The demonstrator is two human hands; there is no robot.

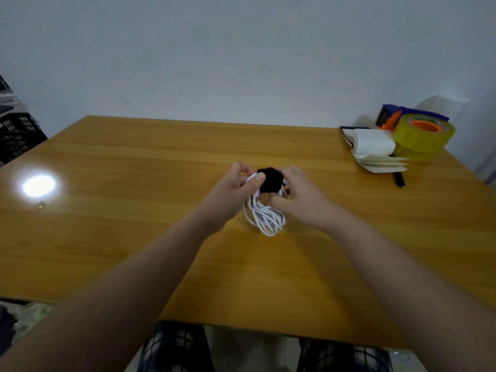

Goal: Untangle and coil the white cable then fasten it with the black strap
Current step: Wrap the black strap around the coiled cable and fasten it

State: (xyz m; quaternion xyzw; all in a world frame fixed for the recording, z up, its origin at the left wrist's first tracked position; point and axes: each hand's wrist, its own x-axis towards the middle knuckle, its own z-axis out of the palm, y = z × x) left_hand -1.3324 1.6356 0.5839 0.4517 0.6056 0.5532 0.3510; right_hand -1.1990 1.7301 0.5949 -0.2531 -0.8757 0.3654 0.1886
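- Since the loops of the white cable (265, 218) hang loose just on the near side of the black strap (269, 179), above the counter (161, 237), I judge the cable light, thin and soft. It is also a little springy, so the coil can open again if it is let go.
- Just left of the strap, the left hand (236, 189) has its grip closed on the gathered top of the coil, with the thumb pressing at the strap's edge. This is a good place to hold, because all the turns meet there.
- Just right of the strap, the grip of the right hand (298, 200) is curled, thumb below and fingers above. It seems to pinch the strap, but the blur makes this uncertain.
- Wrapped around the top of the coil, the strap looks soft and fuzzy. I judge it should be pulled tight by its free end.
- Far to the right of the strap and beyond it, a notepad (373, 143) and a tape roll (424, 135) lie on the counter.
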